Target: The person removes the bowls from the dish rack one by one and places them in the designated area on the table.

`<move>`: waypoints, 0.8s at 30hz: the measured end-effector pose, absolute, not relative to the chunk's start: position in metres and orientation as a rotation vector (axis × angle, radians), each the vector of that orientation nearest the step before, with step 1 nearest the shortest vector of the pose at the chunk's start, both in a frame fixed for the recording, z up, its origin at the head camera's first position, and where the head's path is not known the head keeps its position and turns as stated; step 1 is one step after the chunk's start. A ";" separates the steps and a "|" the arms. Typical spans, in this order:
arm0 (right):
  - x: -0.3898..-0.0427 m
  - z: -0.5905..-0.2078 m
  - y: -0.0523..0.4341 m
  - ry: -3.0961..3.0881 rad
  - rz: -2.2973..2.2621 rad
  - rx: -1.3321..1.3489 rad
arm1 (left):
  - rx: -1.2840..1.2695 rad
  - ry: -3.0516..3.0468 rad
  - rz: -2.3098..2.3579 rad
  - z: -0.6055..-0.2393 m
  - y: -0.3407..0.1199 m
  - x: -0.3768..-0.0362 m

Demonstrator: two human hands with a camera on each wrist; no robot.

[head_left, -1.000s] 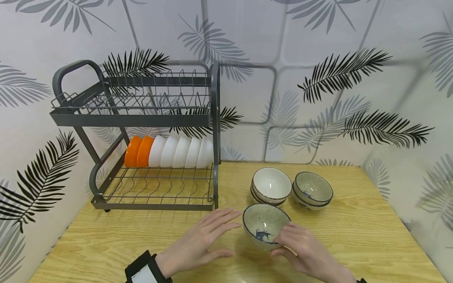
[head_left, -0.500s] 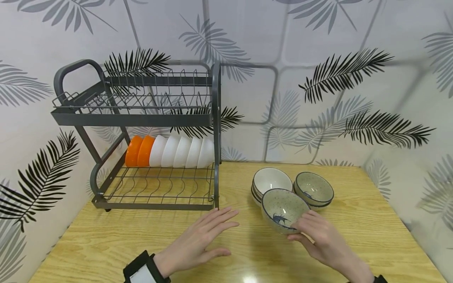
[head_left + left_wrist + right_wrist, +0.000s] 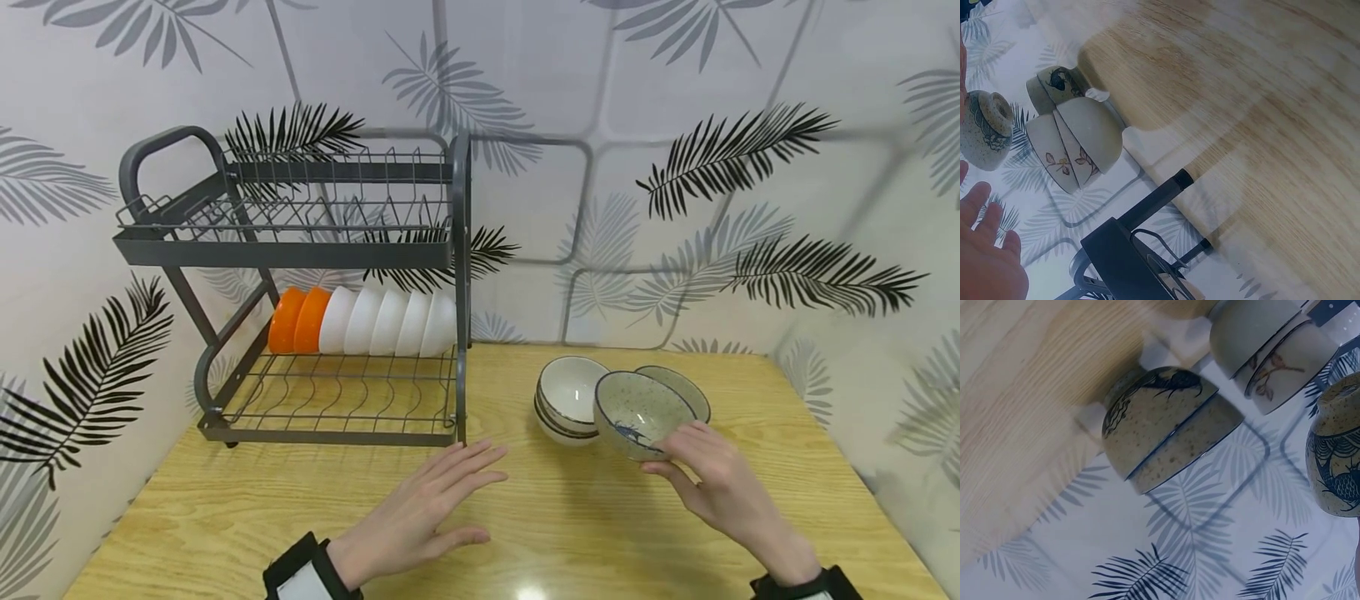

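Speckled bowl (image 3: 642, 413) with a blue fish mark hangs tilted in the air, gripped at its near side by the right hand (image 3: 712, 483), just over the speckled stack (image 3: 686, 392) and beside the white stack (image 3: 570, 400). Left hand (image 3: 420, 517) rests flat, fingers spread, on the counter (image 3: 225, 517) before the dish rack (image 3: 300, 283).

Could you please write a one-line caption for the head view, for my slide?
Right hand holds a speckled bowl tilted above the table beside two bowl stacks; left hand rests flat near the rack.
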State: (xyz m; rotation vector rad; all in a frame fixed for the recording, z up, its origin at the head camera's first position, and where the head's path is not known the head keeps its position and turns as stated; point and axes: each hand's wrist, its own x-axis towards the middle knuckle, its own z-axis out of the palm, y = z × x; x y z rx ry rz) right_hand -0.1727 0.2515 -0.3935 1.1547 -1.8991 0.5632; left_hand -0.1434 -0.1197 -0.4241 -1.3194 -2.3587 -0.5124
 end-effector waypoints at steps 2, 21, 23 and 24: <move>-0.176 -0.393 0.257 -1.919 0.557 1.130 | -1.319 -2.344 -0.502 -0.425 -0.120 -0.144; -0.210 -0.397 0.291 -2.084 0.477 0.948 | -1.303 -2.389 -0.532 -0.425 -0.121 -0.142; -0.215 -0.398 0.292 -2.066 0.473 0.948 | -1.302 -2.388 -0.530 -0.425 -0.121 -0.142; -0.218 -0.399 0.293 -2.059 0.474 0.947 | -1.302 -2.386 -0.528 -0.426 -0.121 -0.142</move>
